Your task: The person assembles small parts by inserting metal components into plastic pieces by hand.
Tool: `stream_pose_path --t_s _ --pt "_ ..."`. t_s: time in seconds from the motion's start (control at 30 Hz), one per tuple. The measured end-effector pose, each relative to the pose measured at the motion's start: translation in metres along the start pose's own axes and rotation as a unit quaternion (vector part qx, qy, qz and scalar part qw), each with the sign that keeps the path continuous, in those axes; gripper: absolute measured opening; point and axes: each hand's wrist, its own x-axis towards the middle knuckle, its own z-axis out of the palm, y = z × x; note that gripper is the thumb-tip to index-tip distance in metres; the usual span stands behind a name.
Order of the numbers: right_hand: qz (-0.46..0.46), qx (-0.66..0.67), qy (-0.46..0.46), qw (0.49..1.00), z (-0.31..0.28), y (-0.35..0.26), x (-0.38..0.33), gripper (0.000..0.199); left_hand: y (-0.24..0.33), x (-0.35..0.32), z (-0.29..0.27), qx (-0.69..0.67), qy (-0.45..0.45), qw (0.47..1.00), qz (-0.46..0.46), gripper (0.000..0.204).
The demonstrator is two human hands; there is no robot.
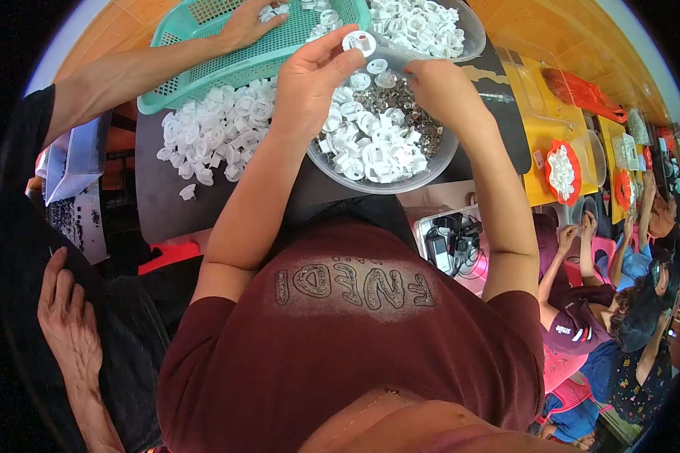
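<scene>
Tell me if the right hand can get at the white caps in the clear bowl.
Probably yes: the right hand is already over the open clear bowl, and the white caps lie uncovered beside it.

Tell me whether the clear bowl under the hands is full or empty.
Partly full: the clear bowl holds white plastic caps over small dark metal pieces.

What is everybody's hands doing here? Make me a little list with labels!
left hand: left hand pinches a round white plastic cap at its fingertips
right hand: right hand reaches into the clear bowl
bowl contents: white caps over small dark metal bits
beside the bowl: loose pile of white caps on the dark table
another person's hand: rests in the teal basket
</scene>
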Motion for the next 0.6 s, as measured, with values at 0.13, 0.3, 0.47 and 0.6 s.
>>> stream_pose_path --t_s 0.13,0.3,0.47,0.6 --pt "0.001 -0.048 -0.057 0.997 0.012 0.001 0.007 0.014 -0.001 0.0 -0.002 -0.049 0.013 0.999 -0.008 0.039" --pt "0.031 0.006 -0.079 0.996 0.002 -0.007 0.009 0.016 -0.004 0.001 -0.004 -0.087 0.008 0.995 -0.038 0.038" --pt "0.077 0.286 0.013 0.955 -0.007 -0.013 -0.003 0.018 -0.002 -0.001 0.001 -0.078 -0.007 0.992 -0.098 0.037" --pt "0.097 0.405 0.057 0.907 -0.007 -0.023 -0.01 0.02 -0.007 -0.003 0.005 -0.103 -0.017 0.987 -0.126 0.038"
